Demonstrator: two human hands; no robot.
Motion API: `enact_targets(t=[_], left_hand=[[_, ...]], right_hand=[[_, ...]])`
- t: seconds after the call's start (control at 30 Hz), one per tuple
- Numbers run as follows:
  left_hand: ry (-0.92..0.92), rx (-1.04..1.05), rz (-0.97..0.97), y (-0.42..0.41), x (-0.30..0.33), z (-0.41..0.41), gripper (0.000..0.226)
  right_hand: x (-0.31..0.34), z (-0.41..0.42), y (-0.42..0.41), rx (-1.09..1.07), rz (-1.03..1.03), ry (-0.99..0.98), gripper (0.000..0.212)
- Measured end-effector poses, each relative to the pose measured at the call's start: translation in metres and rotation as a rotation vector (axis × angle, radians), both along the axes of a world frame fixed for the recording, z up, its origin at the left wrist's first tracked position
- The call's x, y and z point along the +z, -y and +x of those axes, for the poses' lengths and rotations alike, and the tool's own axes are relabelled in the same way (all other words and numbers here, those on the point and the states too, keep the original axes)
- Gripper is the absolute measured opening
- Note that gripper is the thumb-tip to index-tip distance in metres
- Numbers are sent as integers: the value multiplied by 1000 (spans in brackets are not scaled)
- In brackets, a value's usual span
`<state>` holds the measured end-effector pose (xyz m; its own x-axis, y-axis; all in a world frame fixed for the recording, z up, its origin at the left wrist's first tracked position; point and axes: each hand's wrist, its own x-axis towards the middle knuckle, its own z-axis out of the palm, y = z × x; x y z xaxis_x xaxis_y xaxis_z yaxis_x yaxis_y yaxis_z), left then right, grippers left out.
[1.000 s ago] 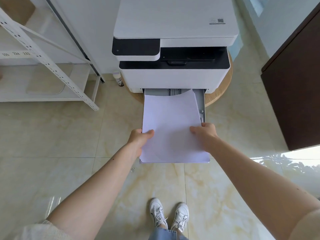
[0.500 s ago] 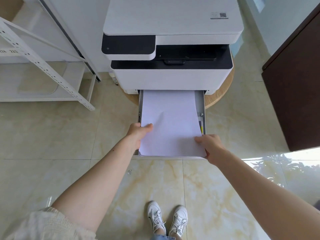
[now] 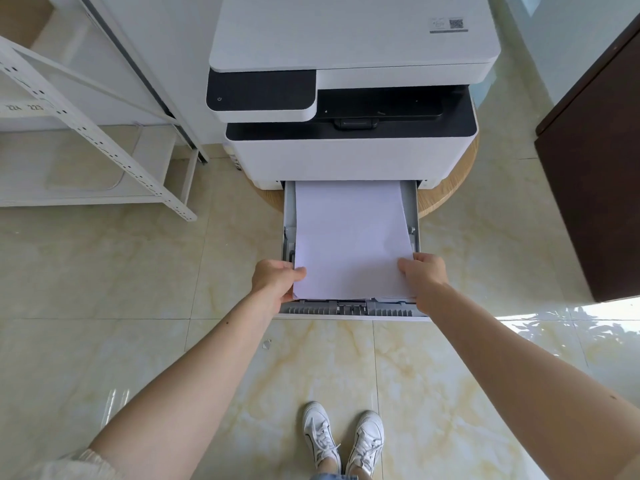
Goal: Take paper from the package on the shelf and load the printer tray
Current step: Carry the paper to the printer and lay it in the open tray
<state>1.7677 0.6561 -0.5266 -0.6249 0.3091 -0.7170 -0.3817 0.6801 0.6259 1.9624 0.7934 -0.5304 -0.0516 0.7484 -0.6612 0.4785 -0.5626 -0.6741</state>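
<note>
A white and black printer [image 3: 349,98] stands on a round wooden stand, its grey paper tray [image 3: 349,309] pulled out toward me. A stack of white paper [image 3: 349,237] lies lengthwise inside the tray, its far edge at the printer body. My left hand [image 3: 275,279] grips the stack's near left corner, thumb on top. My right hand [image 3: 424,273] holds the near right corner the same way. The paper package is not in view.
A white metal shelf rack [image 3: 90,140] stands at the left with a flat pale sheet on its low shelf. A dark brown cabinet [image 3: 595,174] is at the right. Glossy marble floor tiles [image 3: 104,271] surround the printer; my white shoes [image 3: 343,438] are below.
The stack has slid forward and down into the tray, and now lies straight between the tray walls. Both hands moved with it toward the tray's front corners.
</note>
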Motion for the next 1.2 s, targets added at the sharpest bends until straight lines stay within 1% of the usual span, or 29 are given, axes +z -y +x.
enact_targets(t=[0.1,0.17,0.23,0.3,0.4,0.5,0.57,0.7,0.77,0.83,0.9,0.97,1.03,1.1,1.2], left_hand=[[-58,39,7,-2,-5,3,15],[-87,62,0,-2,-9,3,10],[-107,77,-7,-2,-13,3,15],[-145,67,-16,-1,-14,5,13],[-234,14,-14,2,-13,10,14],[-321,-43,-1,6,-12,15,7],[-342,-57,18,9,-10,17,6],[-362,-41,39,16,-7,19,10],[-371,-45,39,22,-6,21,18],[-389,-94,42,26,-8,23,27],[-405,-136,31,30,-12,26,29],[-420,-123,12,33,-16,29,25],[-484,-134,3,34,-17,33,23],[-560,-174,33,36,-18,37,21],[-662,-327,135,34,-20,47,20]], right_hand=[[1,1,-3,48,-1,-4,12],[2,6,-2,27,-57,-25,15],[3,15,1,20,-118,-25,13],[2,23,7,85,-141,17,9],[-2,25,15,140,-67,125,16],[-4,22,22,68,-37,131,19],[-6,21,25,10,-38,120,22],[-3,20,28,-30,-36,132,28],[-2,20,28,-43,-37,128,24],[-1,20,30,-59,-24,126,20],[-1,20,32,-76,-10,129,20],[-1,19,34,-88,-3,134,24],[-2,18,36,-103,4,126,25],[-2,17,38,-107,19,126,25],[-2,16,40,-105,41,129,26]])
